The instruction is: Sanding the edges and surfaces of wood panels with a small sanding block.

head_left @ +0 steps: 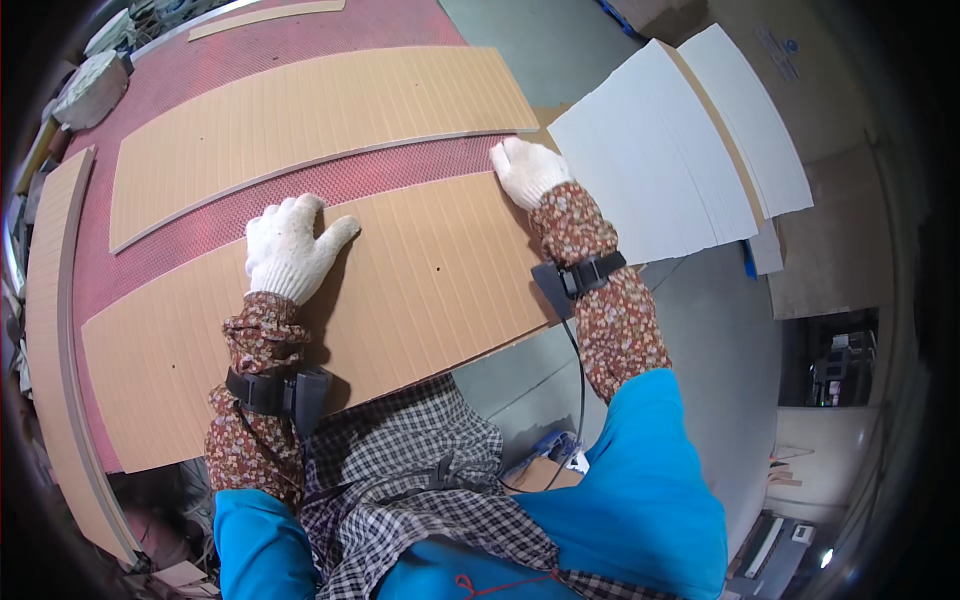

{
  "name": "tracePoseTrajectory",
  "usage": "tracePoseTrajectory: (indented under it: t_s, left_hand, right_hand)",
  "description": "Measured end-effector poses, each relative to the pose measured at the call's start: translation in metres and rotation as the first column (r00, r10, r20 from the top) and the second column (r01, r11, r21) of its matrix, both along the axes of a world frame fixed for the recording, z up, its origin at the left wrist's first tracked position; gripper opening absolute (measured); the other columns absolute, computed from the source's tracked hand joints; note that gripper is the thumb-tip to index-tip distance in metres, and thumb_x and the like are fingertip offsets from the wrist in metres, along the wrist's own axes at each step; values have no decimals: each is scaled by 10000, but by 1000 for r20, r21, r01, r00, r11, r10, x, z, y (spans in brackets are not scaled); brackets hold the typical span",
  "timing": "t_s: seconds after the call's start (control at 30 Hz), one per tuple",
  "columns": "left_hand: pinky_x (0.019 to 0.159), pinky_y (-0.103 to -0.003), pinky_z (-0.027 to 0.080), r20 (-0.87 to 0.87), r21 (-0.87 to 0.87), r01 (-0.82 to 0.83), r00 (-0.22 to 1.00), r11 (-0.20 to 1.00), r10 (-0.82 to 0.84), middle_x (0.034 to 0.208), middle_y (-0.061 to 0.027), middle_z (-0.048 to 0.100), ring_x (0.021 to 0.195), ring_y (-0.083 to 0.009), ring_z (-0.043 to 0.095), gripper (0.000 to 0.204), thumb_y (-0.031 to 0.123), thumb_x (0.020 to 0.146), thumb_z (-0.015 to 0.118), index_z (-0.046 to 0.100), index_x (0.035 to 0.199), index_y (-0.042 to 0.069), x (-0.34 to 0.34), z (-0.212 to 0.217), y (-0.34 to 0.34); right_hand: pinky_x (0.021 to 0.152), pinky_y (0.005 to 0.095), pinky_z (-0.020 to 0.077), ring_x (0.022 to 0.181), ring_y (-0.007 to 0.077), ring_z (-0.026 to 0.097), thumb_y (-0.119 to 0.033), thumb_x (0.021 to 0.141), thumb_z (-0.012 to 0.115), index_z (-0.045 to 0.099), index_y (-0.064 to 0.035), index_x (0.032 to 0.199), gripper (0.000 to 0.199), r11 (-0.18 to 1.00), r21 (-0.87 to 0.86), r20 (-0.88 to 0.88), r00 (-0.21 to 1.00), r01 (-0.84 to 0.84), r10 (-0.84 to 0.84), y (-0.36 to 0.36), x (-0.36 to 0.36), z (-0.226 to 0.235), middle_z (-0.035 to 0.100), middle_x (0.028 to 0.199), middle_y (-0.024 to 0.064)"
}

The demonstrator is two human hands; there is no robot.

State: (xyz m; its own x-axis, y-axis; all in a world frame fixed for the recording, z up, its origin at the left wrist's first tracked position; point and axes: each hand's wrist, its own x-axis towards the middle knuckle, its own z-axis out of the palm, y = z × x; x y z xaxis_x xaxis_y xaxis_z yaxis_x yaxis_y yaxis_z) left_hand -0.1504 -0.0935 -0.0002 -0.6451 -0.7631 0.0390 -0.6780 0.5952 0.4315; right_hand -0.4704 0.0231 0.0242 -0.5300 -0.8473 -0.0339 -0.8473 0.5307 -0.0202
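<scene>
- From my remote seat I'm looking down at a big table (pixel 300 40) with a red mesh top; it's running under most of the work.
- The near board (pixel 400 290), tan and grooved, is lying flat along the table's close side, right under both hands.
- The far board (pixel 320 110), same grooved look, is lying beyond it, with a band of red mesh showing between the two.
- Off to the right, some white panels (pixel 640 160) are overlapping, a tan strip showing between them.
- A long narrow board (pixel 55 300) is running down the table's left side.
- A whitish bundle (pixel 92 90) is sitting up at the far left.
- The left hand (pixel 290 245), white-gloved, is resting open on the near board, thumb sticking out, fingers reaching its far edge.
- The right hand (pixel 530 172), gloved too, is touching that board's far right corner, fingers curling; I can't tell if it's actually gripping.
- Black strapped-on devices (pixel 312 400) are riding both forearms.
</scene>
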Motion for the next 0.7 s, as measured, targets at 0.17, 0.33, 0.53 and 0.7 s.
tracePoseTrajectory:
  t_s: [0.17,0.33,0.53,0.7]
  left_hand:
    - [985,-468,450,46,11,-5,999,1000,4,1059,-147,709,1057,-355,634,580,557,928,678,719,1131,14,-4,4,1]
    - [993,-484,472,8,-15,1,1000,1000,-1,1073,-170,725,1092,-368,650,594,556,925,690,720,1141,4,-1,3,-2]
    - [935,-479,476,-49,-72,6,999,997,-10,1002,-161,713,1006,-349,668,593,582,923,688,720,1088,14,0,-5,-4]
    - [940,-484,503,12,-7,17,1000,1000,-17,1041,-193,734,1032,-369,676,600,556,917,687,727,1121,-7,-5,4,-3]
  right_hand:
    - [783,537,592,901,418,741,-325,1075,401,683,-40,1021,405,994,-3,-60,992,-113,113,65,21,-1,742,934,225]
    - [631,493,573,736,377,728,-302,1082,444,639,-56,989,327,983,14,-92,979,-182,182,155,66,7,724,856,200]
    - [563,501,547,634,391,696,-338,1058,561,625,-87,941,284,998,55,30,1000,8,-10,237,110,4,682,698,175]
    - [571,519,538,629,409,690,-356,1069,557,614,-82,915,320,993,-95,78,995,70,-63,253,119,-7,677,681,175]
